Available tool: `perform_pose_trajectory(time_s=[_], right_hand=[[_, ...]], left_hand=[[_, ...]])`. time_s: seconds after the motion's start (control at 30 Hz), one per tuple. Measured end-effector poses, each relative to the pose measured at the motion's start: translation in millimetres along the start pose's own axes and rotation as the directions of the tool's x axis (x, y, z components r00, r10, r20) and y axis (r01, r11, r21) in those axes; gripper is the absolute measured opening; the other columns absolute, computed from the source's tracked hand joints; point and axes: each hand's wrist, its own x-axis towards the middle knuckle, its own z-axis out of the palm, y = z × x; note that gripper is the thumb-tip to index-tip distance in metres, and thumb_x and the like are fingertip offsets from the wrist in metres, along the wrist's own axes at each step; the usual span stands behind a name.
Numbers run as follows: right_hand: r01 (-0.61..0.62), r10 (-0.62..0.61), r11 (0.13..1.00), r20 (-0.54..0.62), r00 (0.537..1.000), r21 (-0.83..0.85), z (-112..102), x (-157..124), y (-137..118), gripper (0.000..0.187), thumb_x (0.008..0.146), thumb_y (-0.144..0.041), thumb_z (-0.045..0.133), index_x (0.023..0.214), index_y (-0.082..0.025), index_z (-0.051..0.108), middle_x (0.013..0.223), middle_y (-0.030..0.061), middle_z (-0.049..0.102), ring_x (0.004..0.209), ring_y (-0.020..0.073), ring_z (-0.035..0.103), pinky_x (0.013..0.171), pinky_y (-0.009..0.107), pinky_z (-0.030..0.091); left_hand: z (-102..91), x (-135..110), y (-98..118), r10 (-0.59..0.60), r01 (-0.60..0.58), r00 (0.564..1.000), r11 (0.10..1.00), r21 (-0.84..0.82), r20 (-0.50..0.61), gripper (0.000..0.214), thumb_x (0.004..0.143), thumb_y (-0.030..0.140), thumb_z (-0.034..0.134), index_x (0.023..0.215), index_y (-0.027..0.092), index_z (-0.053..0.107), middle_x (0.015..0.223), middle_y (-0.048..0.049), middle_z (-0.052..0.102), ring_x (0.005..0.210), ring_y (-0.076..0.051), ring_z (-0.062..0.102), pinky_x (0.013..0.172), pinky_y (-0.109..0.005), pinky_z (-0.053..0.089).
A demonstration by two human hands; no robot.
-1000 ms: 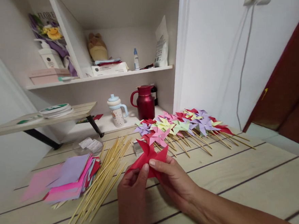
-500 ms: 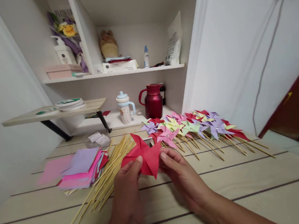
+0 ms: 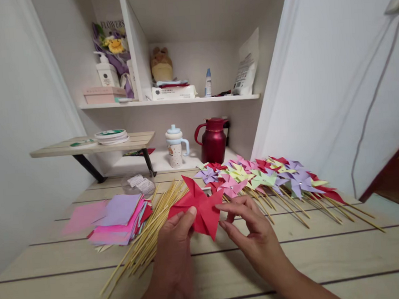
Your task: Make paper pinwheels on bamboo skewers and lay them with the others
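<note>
A red paper pinwheel (image 3: pixel 203 209) without a stick showing is held up over the table, its blades folded toward the middle. My left hand (image 3: pixel 176 237) pinches it at the left, thumb on the front near the centre. Close by the right blade is my right hand (image 3: pixel 249 225), thumb and fingers apart, one fingertip at the blade's edge. Whether that fingertip touches the paper is hard to tell. Behind and left of the pinwheel lies a bundle of thin wooden sticks (image 3: pixel 150 230).
Coloured paper squares (image 3: pixel 118 212) are stacked at the left, with a clear container (image 3: pixel 138 184) behind. Finished pinwheels on sticks (image 3: pixel 263 179) lie at the right. A small raised stand (image 3: pixel 140 140) bears rolls of tape (image 3: pixel 111 137). A cup (image 3: pixel 175 149) and red jug (image 3: pixel 214 141) stand behind.
My right hand has let go of the pinwheel's right side and its fingers have spread. My left hand keeps its pinch. The whole view has shifted slightly, moving things rightward.
</note>
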Motion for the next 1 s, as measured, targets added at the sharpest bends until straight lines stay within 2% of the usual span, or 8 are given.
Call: perform_pose_trajectory(time_s=[0.17, 0.37, 0.43, 0.57, 0.77, 1.0], right_hand=[[0.031, -0.031, 1.000, -0.011, 0.999, 0.004, -2, -1, 3, 0.028, 0.084, -0.012, 0.066, 0.102, -0.033, 0.073, 0.085, 0.0008, 0.048, 0.078, 0.0171, 0.053, 0.068, 0.030, 0.046], [0.026, -0.025, 1.000, -0.031, 0.999, 0.014, -4, -2, -1, 0.016, 0.083, -0.017, 0.071, 0.089, -0.031, 0.077, 0.076, -0.0001, 0.052, 0.072, 0.0161, 0.051, 0.062, 0.028, 0.042], [-0.009, 0.009, 1.000, -0.023, 1.000, 0.025, -5, -2, -2, 0.013, 0.083, -0.020, 0.072, 0.087, -0.031, 0.077, 0.072, -0.0008, 0.054, 0.067, 0.0154, 0.050, 0.059, 0.027, 0.040], [-0.119, 0.120, 0.991, -0.020, 0.993, 0.054, -6, -1, -4, 0.004, 0.082, -0.027, 0.073, 0.079, -0.027, 0.076, 0.064, -0.0019, 0.056, 0.061, 0.0146, 0.048, 0.057, 0.027, 0.037], [-0.342, 0.349, 0.930, -0.032, 0.937, 0.135, -4, 1, -7, 0.015, 0.081, -0.035, 0.072, 0.072, -0.023, 0.071, 0.059, -0.0043, 0.049, 0.058, 0.0130, 0.043, 0.056, 0.026, 0.034], [-0.420, 0.430, 0.897, -0.049, 0.902, 0.138, -5, 3, -9, 0.021, 0.078, -0.039, 0.072, 0.070, -0.020, 0.069, 0.054, -0.0061, 0.040, 0.054, 0.0119, 0.036, 0.053, 0.025, 0.029]], left_hand=[[-3.6, 3, -6, 0.005, -0.005, 1.000, 1.000, 0.013, 0.001, 0.022, 0.071, 0.034, 0.077, 0.063, 0.015, 0.067, 0.060, 0.0005, 0.063, 0.056, -0.011, 0.052, 0.061, -0.025, 0.043], [-2.2, 4, -10, -0.015, 0.014, 1.000, 1.000, 0.011, 0.025, 0.021, 0.072, 0.034, 0.075, 0.065, 0.015, 0.068, 0.060, -0.0002, 0.064, 0.059, -0.014, 0.056, 0.065, -0.028, 0.045], [-2.0, 3, -11, -0.037, 0.037, 0.999, 0.999, -0.003, 0.037, 0.021, 0.072, 0.035, 0.075, 0.067, 0.015, 0.068, 0.059, -0.0004, 0.065, 0.057, -0.014, 0.056, 0.064, -0.028, 0.045], [-2.3, 3, -14, -0.009, 0.009, 1.000, 0.999, 0.046, -0.012, 0.023, 0.070, 0.036, 0.078, 0.071, 0.014, 0.071, 0.065, -0.0017, 0.068, 0.060, -0.013, 0.057, 0.065, -0.027, 0.045], [-1.1, 2, -16, 0.008, -0.005, 0.999, 0.995, 0.097, -0.033, 0.024, 0.068, 0.036, 0.080, 0.079, 0.015, 0.076, 0.076, -0.0044, 0.073, 0.068, -0.016, 0.062, 0.073, -0.030, 0.047], [-0.4, 3, -18, 0.012, -0.002, 0.998, 0.982, 0.188, -0.056, 0.024, 0.068, 0.038, 0.080, 0.078, 0.016, 0.077, 0.075, -0.0045, 0.074, 0.069, -0.016, 0.061, 0.074, -0.031, 0.045]])
